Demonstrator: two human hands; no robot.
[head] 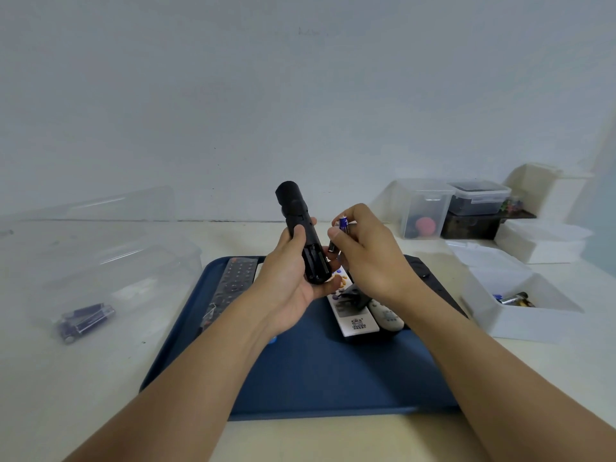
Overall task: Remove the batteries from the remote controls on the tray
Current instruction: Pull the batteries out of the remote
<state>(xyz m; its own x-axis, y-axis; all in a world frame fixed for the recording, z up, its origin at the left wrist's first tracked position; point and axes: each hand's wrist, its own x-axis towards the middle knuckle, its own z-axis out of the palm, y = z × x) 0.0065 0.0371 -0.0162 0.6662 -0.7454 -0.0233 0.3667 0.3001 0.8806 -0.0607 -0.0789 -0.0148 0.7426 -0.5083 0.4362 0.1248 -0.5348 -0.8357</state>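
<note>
My left hand (286,278) holds a black remote (300,228) upright above the blue tray (320,371), its back toward me with the battery bay open. My right hand (366,258) sits just right of it, fingertips pinched on a blue and silver battery (343,223); a second dark battery (332,245) shows under the fingers. On the tray lie a grey remote (233,281) at the left, a white remote (353,315) and a smaller white remote (386,316) at the middle right. A loose black cover (353,295) rests on the white remote.
A clear plastic box (110,278) at the left holds several blue batteries (85,320). A white bin (520,305) at the right holds more batteries (515,299). Clear and white containers (450,208) stand at the back right against the wall.
</note>
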